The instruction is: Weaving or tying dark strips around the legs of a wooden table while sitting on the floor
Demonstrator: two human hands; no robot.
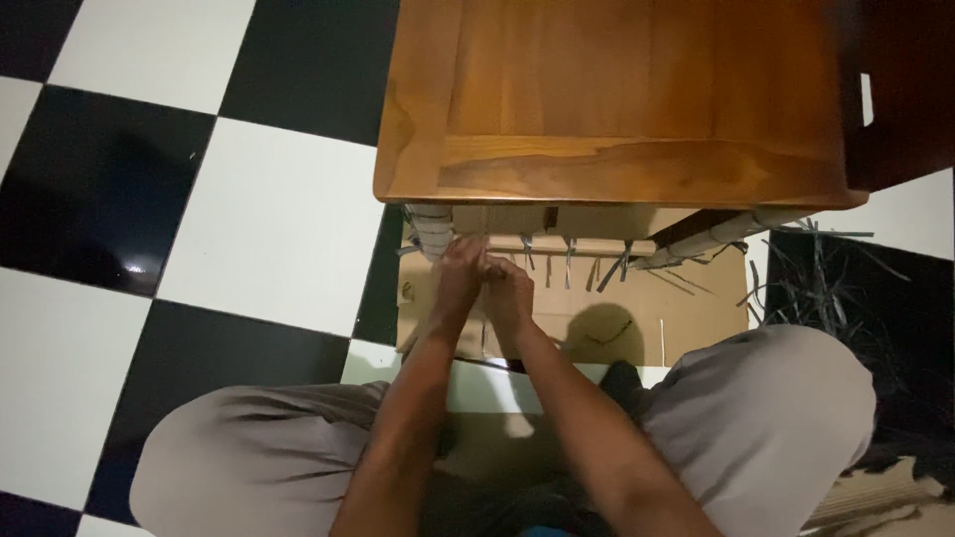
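Seen from the head camera: left hand (460, 270) and right hand (505, 288) pressed close together just under the front edge of the brown varnished wooden stool (607, 99), fingers (477, 261) pinched narrow on what looks like a thin grey strip at the pale wrapped lower rail (572, 244), though too small and dim to tell exactly what is gripped. Below, a flat brown cardboard sheet (657, 313) spread over the black-and-white checkered tile floor (199, 199), probably to catch offcuts and spare the tiles. To the right, a loose heap of grey strips (821, 278) near a grey-trousered knee (766, 408), likely kept within easy reach.
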